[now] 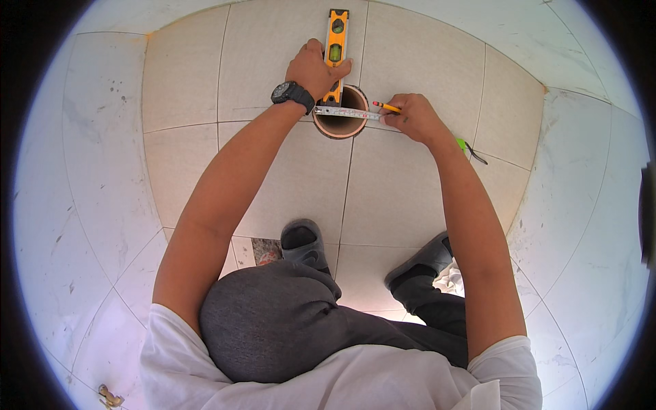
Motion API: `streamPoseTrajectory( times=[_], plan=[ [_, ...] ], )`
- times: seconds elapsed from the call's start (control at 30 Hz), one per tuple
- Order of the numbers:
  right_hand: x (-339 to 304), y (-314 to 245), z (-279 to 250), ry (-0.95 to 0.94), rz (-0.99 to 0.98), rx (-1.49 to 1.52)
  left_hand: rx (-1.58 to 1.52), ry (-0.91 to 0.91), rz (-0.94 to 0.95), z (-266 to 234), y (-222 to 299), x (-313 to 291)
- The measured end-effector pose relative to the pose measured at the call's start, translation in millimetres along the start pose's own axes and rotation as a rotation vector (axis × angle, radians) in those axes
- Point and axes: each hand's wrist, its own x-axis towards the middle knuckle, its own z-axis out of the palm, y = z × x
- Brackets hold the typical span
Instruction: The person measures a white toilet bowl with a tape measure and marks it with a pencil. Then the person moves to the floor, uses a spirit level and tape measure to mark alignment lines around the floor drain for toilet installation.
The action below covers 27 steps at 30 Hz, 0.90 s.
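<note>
A yellow spirit level (337, 34) with green vials points away from me, its near end at the rim of a round opening (338, 128) in the tiled floor. My left hand (313, 71), a black watch on its wrist, grips the level with the thumb across it. A white tape measure blade (347, 113) stretches across the opening from near my left wrist to my right hand (415, 117). The right fingers pinch the blade and also hold a yellow pencil (387, 106). Partly hidden behind my right forearm is the tape's green case (461, 144), with a black strap.
Pale floor tiles (287, 181) meet marbled wall tiles (102, 137) on both sides. My dark shoes (302, 242) stand on the near floor, beside a rough untiled patch (265, 251). A brass tap (109, 396) sticks out at the lower left.
</note>
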Motion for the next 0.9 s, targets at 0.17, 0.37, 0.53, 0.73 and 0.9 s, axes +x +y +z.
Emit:
streamPoseTrajectory(
  times=[0.17, 0.37, 0.53, 0.73, 0.9],
  plan=[
    [4, -3, -3, -0.007, 0.028, 0.007, 0.029, 0.033, 0.023, 2, 1, 4],
    [4, 0, -1, 0.003, 0.046, 0.001, 0.020, -0.006, -0.012, 1, 1, 4],
    [6, 3, -1, -0.004, -0.035, -0.039, -0.024, 0.016, 0.003, 2, 1, 3],
    [-2, -11, -14, 0.104, -0.146, 0.037, -0.044, -0.009, -0.022, -3, 6, 1],
    [17, -28, -15, 0.566, -0.077, 0.548, -0.041, -0.017, -0.038, -5, 10, -3]
  ],
)
